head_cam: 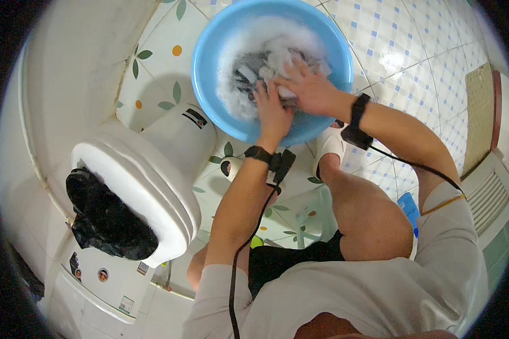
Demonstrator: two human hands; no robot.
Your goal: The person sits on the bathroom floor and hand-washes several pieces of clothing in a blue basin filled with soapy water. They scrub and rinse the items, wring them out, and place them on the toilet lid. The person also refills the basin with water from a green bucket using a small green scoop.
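Observation:
A round light-blue plastic basin (203,108) on the tiled floor holds sudsy water with dark grey and whitish wet cloth (254,63) in it. My left hand (275,112) reaches over the near rim, its fingers lying on the cloth. Beside it, my right hand (311,91) comes in from the right with fingers spread across the pale part of the cloth. Something white (286,92) shows between the two hands; its kind is unclear. The right hand is slightly blurred, and whether either hand grips the cloth cannot be seen. White foam (237,104) rings the cloth.
To the left stands a white toilet (169,212) with a black cloth item (110,216) on its lid. A pale translucent stool (322,207) is under me. Black cables (415,164) run from both wrist straps. A blue object (408,207) lies beyond my right knee.

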